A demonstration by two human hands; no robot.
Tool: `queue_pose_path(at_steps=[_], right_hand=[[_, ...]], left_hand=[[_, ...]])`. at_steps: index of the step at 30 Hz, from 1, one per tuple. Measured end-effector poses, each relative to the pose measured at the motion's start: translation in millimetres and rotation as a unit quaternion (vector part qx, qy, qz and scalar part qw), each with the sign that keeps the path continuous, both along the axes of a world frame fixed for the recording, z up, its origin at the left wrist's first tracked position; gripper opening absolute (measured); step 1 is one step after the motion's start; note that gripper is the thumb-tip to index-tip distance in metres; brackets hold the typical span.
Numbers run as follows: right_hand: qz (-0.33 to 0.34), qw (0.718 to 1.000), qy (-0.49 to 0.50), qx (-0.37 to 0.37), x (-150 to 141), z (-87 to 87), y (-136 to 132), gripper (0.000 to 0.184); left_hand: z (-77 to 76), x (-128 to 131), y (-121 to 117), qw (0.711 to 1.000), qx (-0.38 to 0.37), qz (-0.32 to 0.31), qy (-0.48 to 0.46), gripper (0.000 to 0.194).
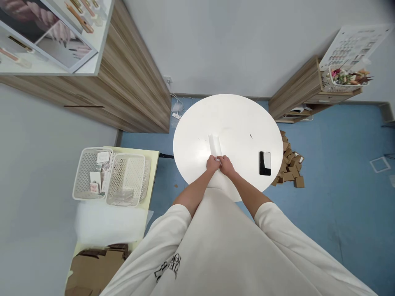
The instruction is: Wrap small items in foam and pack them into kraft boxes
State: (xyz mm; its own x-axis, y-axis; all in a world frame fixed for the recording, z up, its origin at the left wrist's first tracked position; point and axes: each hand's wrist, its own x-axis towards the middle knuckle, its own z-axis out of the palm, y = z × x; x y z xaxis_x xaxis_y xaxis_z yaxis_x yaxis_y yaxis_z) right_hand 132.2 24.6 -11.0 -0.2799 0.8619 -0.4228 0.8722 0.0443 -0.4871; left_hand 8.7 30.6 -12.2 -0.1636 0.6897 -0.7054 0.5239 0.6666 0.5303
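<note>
On the round white table [228, 113] lies a narrow white foam-like sheet [215, 144], reaching away from me. My left hand [212, 163] is closed at the sheet's near end, fingers pinched together. Right beside it my right hand [226, 165] is closed too, fingertips meeting the left ones. Between the fingers a small pale bit shows, too small to name. A black flat object [262, 169] with a white piece [267, 158] on it lies toward the table's right edge.
To the left, two white baskets [111, 177] and a white padded sheet [108, 222] sit on a pale table, with flattened cardboard [98, 267] nearer me. Small brown boxes [290, 164] are heaped on the floor at right. Wooden cabinets [138, 74] stand along the wall.
</note>
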Motion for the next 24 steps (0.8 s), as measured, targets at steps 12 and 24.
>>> queue_pose_path(at_steps=[12,24], right_hand=[[0.065,0.996,0.059,0.0,24,8.7,-11,0.055],[0.147,0.989,-0.004,0.035,37,7.4,-29,0.059]], left_hand=[[2.3,-12,0,0.998,0.014,-0.041,-0.048,0.033],[2.6,-27,-30,0.892,0.256,-0.345,0.139,0.04]])
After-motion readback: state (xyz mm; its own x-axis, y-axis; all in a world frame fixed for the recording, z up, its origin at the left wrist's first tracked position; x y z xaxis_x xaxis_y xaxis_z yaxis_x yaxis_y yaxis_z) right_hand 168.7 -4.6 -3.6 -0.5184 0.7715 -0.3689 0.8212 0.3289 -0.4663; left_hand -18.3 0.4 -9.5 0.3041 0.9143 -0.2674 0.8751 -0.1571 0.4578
